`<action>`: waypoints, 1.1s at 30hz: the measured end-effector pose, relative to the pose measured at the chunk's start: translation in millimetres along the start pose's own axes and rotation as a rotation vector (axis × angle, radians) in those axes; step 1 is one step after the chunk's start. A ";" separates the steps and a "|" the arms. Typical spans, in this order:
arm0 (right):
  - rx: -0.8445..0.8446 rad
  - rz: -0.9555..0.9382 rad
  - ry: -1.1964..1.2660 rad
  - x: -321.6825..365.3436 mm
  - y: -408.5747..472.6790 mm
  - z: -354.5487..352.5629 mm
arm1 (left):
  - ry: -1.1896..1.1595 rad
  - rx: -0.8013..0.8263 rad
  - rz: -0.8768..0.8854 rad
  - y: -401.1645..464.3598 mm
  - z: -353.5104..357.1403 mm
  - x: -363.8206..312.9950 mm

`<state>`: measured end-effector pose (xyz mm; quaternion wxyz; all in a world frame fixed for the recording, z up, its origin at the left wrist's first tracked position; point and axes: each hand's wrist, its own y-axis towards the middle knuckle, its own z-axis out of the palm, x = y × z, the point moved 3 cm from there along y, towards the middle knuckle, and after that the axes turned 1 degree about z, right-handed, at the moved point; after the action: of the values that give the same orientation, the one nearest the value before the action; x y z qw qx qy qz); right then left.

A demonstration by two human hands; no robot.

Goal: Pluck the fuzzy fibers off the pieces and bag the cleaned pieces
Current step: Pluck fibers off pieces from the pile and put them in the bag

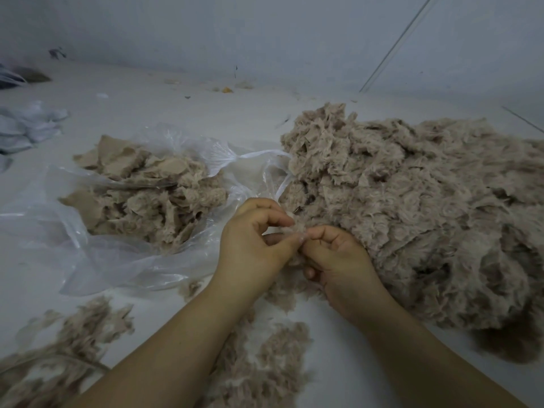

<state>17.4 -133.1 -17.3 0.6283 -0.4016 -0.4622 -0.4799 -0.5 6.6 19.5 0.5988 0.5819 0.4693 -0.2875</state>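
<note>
Both hands meet at the middle of the white bench (pixel 338 343), just at the near-left foot of the big heap of fuzzy beige pieces (pixel 418 207). The left hand (pixel 253 245) has its fingers curled, thumb and forefinger pinching a small tuft of a fuzzy piece (pixel 294 231); the right hand (pixel 341 260) pinches the same piece from the other side, its fingertips touching those of the left. How much of the piece lies under the palms cannot be told.

The heap fills the right half of the bench and runs out past the right edge of the view. To the left of the hands a clear plastic bag (pixel 123 260) lies open and crumpled, holding a mound of flatter beige pieces (pixel 147 195); its knotted handle (pixel 259 156) stretches to touch the heap. Between bag and heap only a narrow strip stays free, and the hands sit in it.

Loose plucked fibers (pixel 67 343) lie near the left forearm, and more fibers (pixel 265 357) between the forearms. Bare bench shows behind the bag up to the pale wall (pixel 235 30), where small crumbs lie along the base. At the far left edge rests some crumpled white plastic (pixel 26 125).

No label or writing can be read anywhere.
</note>
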 end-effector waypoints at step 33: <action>-0.036 -0.072 -0.107 -1.2 -2.0 0.1 | -0.137 0.076 -0.318 2.0 -2.8 13.4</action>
<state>15.3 -133.2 -18.3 0.5778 -0.4210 -0.5005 -0.4883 5.8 12.3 8.7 0.5539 0.5014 0.5026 -0.4350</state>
